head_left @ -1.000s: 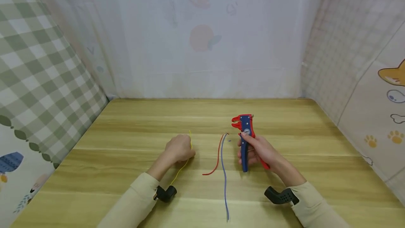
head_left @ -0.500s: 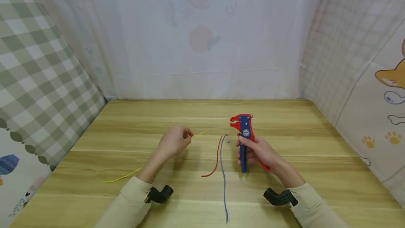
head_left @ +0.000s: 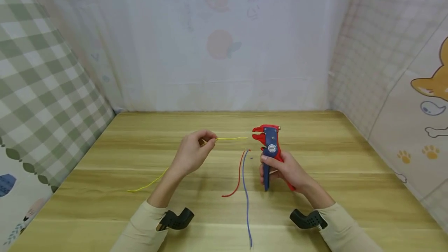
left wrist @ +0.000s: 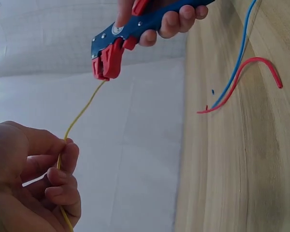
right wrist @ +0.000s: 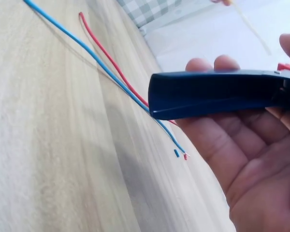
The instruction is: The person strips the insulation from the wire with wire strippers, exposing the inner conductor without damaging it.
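My left hand (head_left: 192, 151) pinches a yellow wire (head_left: 231, 138) between thumb and forefinger. Its free end points right, just short of the red jaws of the wire stripper in the head view. The wire's other part trails down-left behind the wrist. In my right hand (head_left: 285, 168) I hold the blue-and-red wire stripper (head_left: 271, 139) upright by its handles, thumb on the near face, jaws parted and facing left. In the left wrist view the wire's tip overlaps the jaws of the stripper (left wrist: 108, 58); whether they touch I cannot tell. A blue handle (right wrist: 217, 94) fills much of the right wrist view.
Between the hands, a red wire (head_left: 239, 178) and a longer blue wire (head_left: 247, 201) lie on the wooden table (head_left: 315, 127). A small blue scrap (right wrist: 176, 153) and a red scrap (right wrist: 185, 156) lie near their far ends. A pale sheet hangs behind.
My left hand has risen from the table and turned, bringing the yellow wire's end rightward to near the stripper. The right hand and stripper have barely moved.
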### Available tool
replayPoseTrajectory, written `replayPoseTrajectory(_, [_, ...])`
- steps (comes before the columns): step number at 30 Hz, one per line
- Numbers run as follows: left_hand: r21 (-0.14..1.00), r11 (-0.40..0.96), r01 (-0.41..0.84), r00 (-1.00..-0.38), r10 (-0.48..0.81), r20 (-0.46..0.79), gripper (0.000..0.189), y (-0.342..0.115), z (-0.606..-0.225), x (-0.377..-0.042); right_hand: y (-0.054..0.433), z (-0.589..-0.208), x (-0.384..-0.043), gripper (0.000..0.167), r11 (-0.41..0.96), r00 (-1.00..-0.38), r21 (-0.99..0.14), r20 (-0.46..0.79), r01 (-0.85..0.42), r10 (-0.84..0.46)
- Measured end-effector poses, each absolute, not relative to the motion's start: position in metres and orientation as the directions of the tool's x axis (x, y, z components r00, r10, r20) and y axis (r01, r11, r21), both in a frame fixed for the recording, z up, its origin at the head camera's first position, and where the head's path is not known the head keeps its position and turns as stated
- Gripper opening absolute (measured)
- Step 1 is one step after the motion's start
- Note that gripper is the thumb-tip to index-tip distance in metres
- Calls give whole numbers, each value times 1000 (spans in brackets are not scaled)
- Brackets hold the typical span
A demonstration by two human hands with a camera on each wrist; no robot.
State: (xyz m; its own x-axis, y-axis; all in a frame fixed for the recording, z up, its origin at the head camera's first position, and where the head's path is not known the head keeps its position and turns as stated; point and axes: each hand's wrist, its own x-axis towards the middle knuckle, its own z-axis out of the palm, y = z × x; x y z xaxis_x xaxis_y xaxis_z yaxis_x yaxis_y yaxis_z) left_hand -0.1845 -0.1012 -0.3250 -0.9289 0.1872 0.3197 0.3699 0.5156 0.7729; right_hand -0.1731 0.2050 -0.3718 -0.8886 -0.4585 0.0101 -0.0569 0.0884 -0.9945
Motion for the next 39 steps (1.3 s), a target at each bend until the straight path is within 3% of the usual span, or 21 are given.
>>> replayPoseTrajectory(14, [809, 448, 380, -925, 177, 337, 10, -99, -322, -183, 199, -371, -169, 12, 41, -824, -990, 87, -132, -560])
replayPoseTrajectory(39, [831, 395, 392, -918, 226, 326, 11, -99, -323, -182, 195, -370, -166, 17, 36, -815, -979, 147, -201, -561])
